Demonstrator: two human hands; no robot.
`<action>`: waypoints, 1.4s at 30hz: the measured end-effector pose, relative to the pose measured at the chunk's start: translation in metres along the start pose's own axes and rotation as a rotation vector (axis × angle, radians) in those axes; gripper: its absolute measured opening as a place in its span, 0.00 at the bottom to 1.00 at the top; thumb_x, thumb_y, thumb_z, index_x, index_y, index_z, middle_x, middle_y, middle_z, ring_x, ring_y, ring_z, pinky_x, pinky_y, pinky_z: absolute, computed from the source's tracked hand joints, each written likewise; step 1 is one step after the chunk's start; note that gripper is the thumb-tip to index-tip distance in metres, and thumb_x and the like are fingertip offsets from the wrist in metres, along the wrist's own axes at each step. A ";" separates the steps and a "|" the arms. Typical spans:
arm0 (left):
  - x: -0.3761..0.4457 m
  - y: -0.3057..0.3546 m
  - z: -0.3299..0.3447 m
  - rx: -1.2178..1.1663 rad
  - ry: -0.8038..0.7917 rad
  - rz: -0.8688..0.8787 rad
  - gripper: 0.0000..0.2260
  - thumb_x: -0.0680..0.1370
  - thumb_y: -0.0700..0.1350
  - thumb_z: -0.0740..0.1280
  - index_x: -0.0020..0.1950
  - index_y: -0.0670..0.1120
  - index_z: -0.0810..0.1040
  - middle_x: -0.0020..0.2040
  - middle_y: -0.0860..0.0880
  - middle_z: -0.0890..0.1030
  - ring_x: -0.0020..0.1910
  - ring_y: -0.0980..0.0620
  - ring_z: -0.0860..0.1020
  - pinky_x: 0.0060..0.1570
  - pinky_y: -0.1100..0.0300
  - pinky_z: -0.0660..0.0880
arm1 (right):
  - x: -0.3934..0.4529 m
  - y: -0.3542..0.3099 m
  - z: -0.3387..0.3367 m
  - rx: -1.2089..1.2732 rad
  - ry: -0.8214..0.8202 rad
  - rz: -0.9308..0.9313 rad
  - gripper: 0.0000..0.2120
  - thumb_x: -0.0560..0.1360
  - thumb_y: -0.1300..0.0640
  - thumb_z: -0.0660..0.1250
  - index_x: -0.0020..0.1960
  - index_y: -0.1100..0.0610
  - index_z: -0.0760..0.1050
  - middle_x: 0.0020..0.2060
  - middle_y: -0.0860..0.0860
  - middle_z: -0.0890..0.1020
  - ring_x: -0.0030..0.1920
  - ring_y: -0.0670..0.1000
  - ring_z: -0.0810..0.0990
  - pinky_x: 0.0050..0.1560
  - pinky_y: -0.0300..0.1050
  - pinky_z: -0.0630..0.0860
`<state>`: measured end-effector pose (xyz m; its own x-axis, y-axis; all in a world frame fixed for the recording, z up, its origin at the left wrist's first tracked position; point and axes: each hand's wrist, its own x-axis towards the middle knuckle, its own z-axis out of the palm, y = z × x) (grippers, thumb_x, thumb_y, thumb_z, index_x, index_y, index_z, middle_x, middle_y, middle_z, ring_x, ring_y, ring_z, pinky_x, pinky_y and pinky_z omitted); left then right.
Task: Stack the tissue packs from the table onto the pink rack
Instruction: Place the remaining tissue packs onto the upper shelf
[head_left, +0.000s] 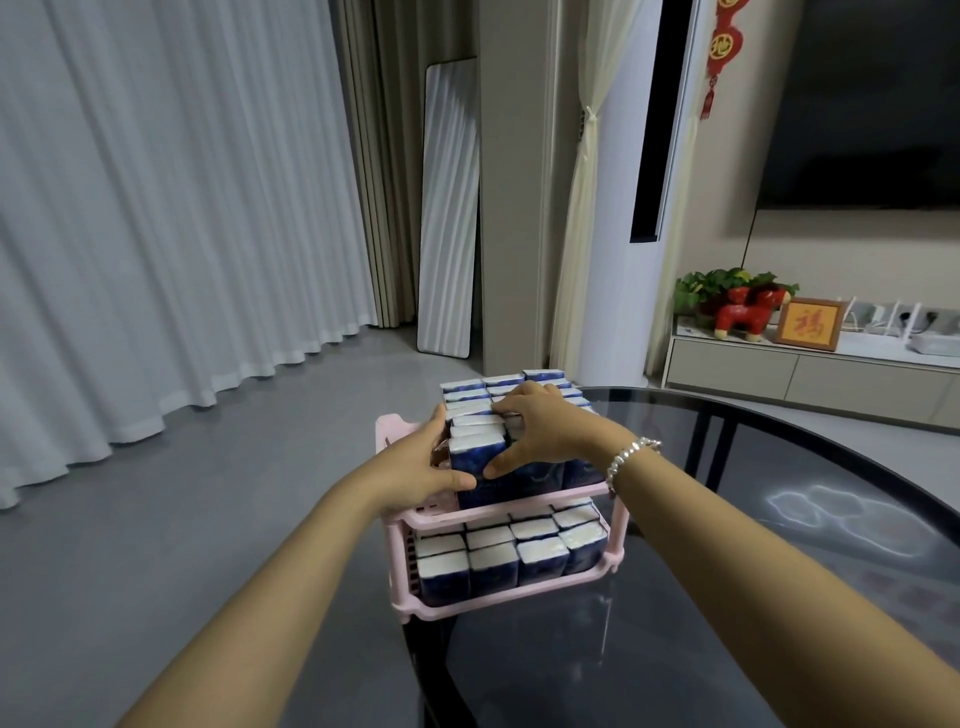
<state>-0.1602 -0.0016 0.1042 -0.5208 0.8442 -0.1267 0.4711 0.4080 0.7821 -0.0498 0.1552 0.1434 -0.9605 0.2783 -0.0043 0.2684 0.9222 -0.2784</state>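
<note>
Two bare forearms reach forward from the bottom edge, over the near rim of the worktop (727, 597), a round dark glass top on black legs. On its left edge stands the rack (498, 512), pink, with two tiers. Both tiers are filled with packs (491, 564) standing upright in rows, dark blue wrappers with white tops.

On the upper tier the left hand (415, 465) lies against the left side of the front pack (475, 467), fingers stretched along the row and thumb curled across the pack's front face. The right hand (540, 428) lies on top of the packs, its fingers (511, 402) spread and bent down onto the white tops, its thumb pressed on the front pack's face close to the left thumb. Between them the two hands clasp that pack where it sits in the row. A beaded bracelet (631, 457) circles the right wrist.

Beyond, white curtains (156, 208) hang to a grey floor, a mirror (449, 208) leans on the wall, and a low cabinet (805, 369) carries a red toy horse (743, 312) and a framed picture (809, 325).
</note>
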 end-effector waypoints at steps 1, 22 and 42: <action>0.000 0.000 0.001 0.045 0.008 -0.020 0.51 0.70 0.48 0.74 0.77 0.55 0.38 0.73 0.57 0.64 0.69 0.54 0.68 0.71 0.53 0.64 | -0.001 -0.001 0.002 -0.017 0.018 -0.008 0.42 0.66 0.42 0.74 0.73 0.53 0.60 0.68 0.52 0.63 0.68 0.55 0.58 0.69 0.51 0.61; -0.007 0.022 0.013 0.373 -0.051 0.014 0.39 0.80 0.54 0.60 0.76 0.53 0.31 0.74 0.56 0.28 0.76 0.52 0.56 0.72 0.58 0.55 | -0.023 0.006 0.014 -0.312 0.058 -0.183 0.31 0.78 0.44 0.57 0.77 0.51 0.50 0.76 0.46 0.54 0.72 0.52 0.56 0.70 0.49 0.53; -0.071 0.058 0.144 0.216 0.559 0.453 0.11 0.75 0.43 0.62 0.52 0.50 0.82 0.51 0.54 0.78 0.55 0.54 0.73 0.57 0.63 0.58 | -0.175 0.062 0.059 0.170 0.514 0.020 0.13 0.77 0.53 0.63 0.61 0.50 0.76 0.49 0.43 0.77 0.51 0.46 0.69 0.49 0.35 0.65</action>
<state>0.0064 0.0126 0.0708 -0.4993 0.6670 0.5530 0.8247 0.1702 0.5393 0.1306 0.1475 0.0702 -0.7841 0.4306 0.4471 0.2300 0.8706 -0.4350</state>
